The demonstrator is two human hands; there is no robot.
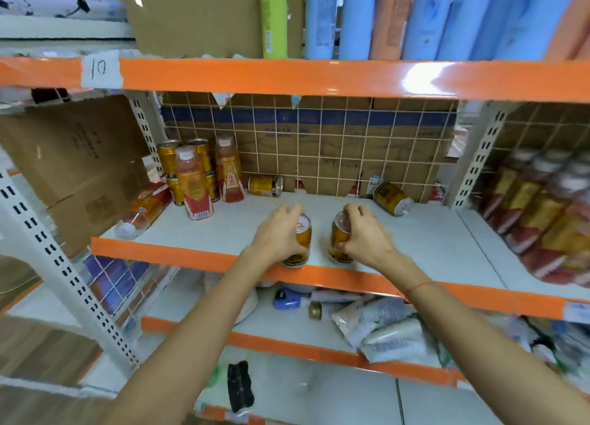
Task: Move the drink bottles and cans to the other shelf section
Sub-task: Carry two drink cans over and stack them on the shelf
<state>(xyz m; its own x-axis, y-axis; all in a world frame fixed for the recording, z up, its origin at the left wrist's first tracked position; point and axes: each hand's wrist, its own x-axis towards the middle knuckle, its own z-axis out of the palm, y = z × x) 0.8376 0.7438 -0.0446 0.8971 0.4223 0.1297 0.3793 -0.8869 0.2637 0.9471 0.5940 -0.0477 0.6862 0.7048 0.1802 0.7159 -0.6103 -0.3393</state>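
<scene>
My left hand [281,233] grips a gold can [301,242] standing upright near the front edge of the white shelf [431,233]. My right hand [364,233] grips a second gold can [338,242] just to its right. At the back left stand two drink bottles [193,185] and stacked gold cans [167,159]. A bottle [143,210] lies on its side at the far left. Two more gold cans lie tipped over at the back, one [265,185] in the middle and one [392,198] to the right.
The shelf section to the right holds a blurred pack of bottles [542,220] behind a white upright [479,156]. Cardboard boxes [73,162] fill the left section. A wire grid [319,146] backs the shelf. The lower shelf holds plastic packets and small bottles [376,322].
</scene>
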